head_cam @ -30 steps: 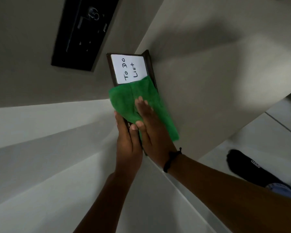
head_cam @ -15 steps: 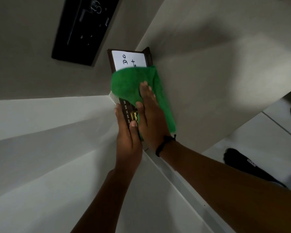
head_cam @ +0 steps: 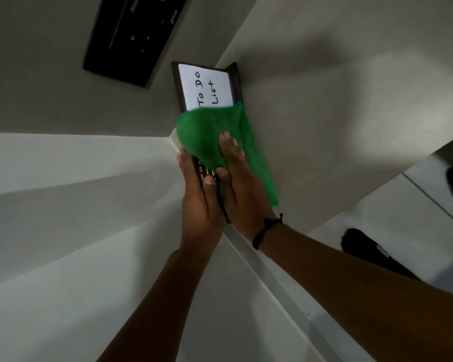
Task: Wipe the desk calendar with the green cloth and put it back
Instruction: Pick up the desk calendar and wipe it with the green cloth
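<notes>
The desk calendar [head_cam: 207,86] is a dark brown frame with a white card reading "To Do List". It stands at the centre of the head view, on the edge of a white surface. My left hand [head_cam: 200,194] grips its near end from the left side, thumb over the dark face with small printed month labels. My right hand [head_cam: 242,184] lies flat on the green cloth [head_cam: 207,134] and presses it against the calendar's face. The cloth covers the middle of the calendar and hangs down on the right. The upper white card is uncovered.
A black rectangular device [head_cam: 134,35] sits on the grey surface at upper left. The white desk edge [head_cam: 272,278] runs diagonally toward the lower right. A foot in a black sock [head_cam: 372,252] stands on the pale floor at right.
My right hand slid the green cloth up over most of the card, then back down toward me, so "To Do List" shows again. My left hand kept its grip.
</notes>
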